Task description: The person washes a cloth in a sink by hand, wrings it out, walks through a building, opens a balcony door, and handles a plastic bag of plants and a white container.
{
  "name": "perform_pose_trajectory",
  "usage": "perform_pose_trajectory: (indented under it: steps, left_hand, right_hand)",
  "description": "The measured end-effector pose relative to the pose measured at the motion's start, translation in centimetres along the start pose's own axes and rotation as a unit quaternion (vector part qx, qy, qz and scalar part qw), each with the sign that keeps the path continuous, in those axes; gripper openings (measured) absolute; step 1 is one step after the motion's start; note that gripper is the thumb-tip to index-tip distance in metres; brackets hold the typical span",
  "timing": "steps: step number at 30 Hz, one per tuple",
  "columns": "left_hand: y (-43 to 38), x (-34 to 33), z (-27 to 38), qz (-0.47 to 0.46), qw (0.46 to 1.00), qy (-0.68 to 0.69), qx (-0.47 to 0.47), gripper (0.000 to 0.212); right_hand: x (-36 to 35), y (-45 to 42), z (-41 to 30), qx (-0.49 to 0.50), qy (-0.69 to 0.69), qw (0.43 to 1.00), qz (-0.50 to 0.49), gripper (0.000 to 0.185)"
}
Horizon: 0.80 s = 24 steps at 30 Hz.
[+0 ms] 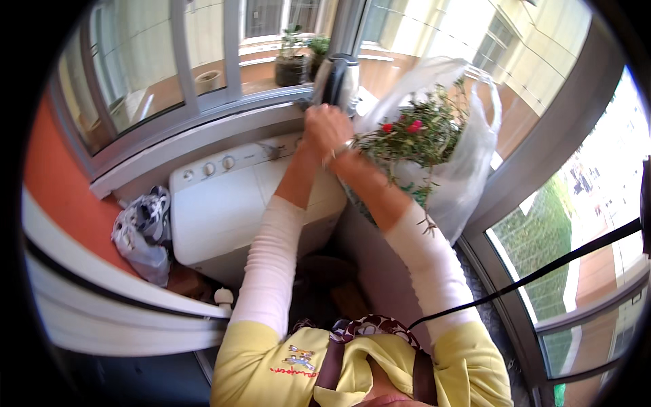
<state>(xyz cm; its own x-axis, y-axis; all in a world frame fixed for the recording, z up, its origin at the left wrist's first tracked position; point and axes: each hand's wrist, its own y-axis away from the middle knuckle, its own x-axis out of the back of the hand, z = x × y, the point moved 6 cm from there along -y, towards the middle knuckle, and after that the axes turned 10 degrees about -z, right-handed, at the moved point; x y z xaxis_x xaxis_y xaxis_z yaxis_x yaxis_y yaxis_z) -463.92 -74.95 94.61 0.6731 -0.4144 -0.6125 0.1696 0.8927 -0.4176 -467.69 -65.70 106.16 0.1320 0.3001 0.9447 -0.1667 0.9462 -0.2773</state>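
Observation:
Both arms stretch forward over the washing machine and meet in front of an electric kettle [342,81], metal-bodied with a black handle. My left hand [316,129] has curled fingers and overlaps my right hand [343,138], so much of one is hidden by the other. A band circles the wrist where they cross. The knuckles lie over the lower end of the kettle's handle in this view; whether they grip it or are only in front of it cannot be told. Just right of my hands is a leafy plant [432,127] with red-pink flowers, inside a clear plastic bag [465,178].
Below my arms is a white washing machine [218,213] with knobs along its back edge. A bag of shoes [145,229] leans at its left. Windows wrap around, with a sill [168,152] behind the machine. A black strap [534,282] crosses at right.

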Motion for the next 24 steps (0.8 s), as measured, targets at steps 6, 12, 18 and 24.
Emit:
perform_pose_trajectory:
  steps: [6, 12, 18, 24]
  left_hand:
    - [3.3, -7.7, -3.1, -0.102, 0.981, -0.020, 0.162, 0.043]
    - [-1.1, -3.2, -2.3, -0.106, 0.966, -0.049, 0.233, 0.051]
    - [-6.3, -3.7, -3.6, 0.011, 0.948, -0.238, 0.211, 0.054]
    - [0.0, -7.2, -3.6, -0.162, 0.951, -0.025, 0.263, 0.061]
  right_hand:
    - [8.3, 22.3, 4.4, 0.345, -0.265, 0.900, -0.024, 0.035]
    - [12.6, 22.9, 9.6, 0.221, -0.375, 0.898, 0.061, 0.032]
    - [21.5, 17.0, 15.6, 0.189, -0.337, 0.869, 0.310, 0.031]
    - [8.8, 24.9, 22.4, -0.009, -0.517, 0.769, 0.375, 0.059]
